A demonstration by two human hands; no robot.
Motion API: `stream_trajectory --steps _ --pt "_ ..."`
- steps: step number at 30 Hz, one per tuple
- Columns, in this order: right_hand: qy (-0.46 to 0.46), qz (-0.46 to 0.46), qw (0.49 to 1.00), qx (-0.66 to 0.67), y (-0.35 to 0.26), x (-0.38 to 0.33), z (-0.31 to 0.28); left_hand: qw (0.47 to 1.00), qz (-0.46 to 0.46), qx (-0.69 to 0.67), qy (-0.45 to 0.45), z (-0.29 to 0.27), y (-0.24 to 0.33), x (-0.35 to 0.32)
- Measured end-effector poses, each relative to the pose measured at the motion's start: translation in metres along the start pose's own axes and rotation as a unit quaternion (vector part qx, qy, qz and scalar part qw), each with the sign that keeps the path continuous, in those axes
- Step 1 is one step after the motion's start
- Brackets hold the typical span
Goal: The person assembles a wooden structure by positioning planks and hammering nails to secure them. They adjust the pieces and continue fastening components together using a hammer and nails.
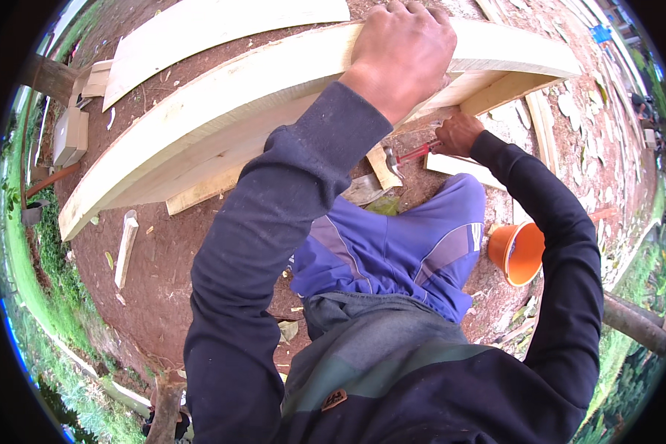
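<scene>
My left hand point(403, 63) is wrapped over the top edge of a long pale wooden board point(200, 103), which stands on its edge and is joined to other boards behind it. A shorter board point(507, 90) meets it near its right end. Below that, my right hand point(459, 135) grips a hammer point(414, 153) by its red handle. The hammer's metal head is low, beside a small wood block point(383, 169), and I cannot tell if they touch. My bent legs in purple trousers are just nearer than the hammer.
An orange bucket point(500, 248) sits to the right of my knee. A wide pale panel point(222, 29) lies beyond the board. A wood strip point(466, 169), a small offcut point(126, 251) and scattered chips and leaves lie on reddish soil. Wooden poles point(636, 322) stand around the edge.
</scene>
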State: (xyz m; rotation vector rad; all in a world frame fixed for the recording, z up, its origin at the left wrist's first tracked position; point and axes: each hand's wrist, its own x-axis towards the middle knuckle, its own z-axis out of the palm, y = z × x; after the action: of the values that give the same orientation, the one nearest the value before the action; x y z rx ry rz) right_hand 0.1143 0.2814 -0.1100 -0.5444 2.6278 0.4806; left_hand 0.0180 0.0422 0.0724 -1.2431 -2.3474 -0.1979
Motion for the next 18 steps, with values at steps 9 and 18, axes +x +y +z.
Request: stream_trajectory --steps 9,18 --pt "-0.023 0.017 0.999 -0.021 -0.004 0.006 0.01 1.0 0.0 -0.015 -0.012 -0.003 0.001 0.0" --pt "0.002 0.021 1.0 0.005 -0.01 0.008 0.014 0.999 -0.002 -0.036 -0.032 -0.007 0.0 -0.002"
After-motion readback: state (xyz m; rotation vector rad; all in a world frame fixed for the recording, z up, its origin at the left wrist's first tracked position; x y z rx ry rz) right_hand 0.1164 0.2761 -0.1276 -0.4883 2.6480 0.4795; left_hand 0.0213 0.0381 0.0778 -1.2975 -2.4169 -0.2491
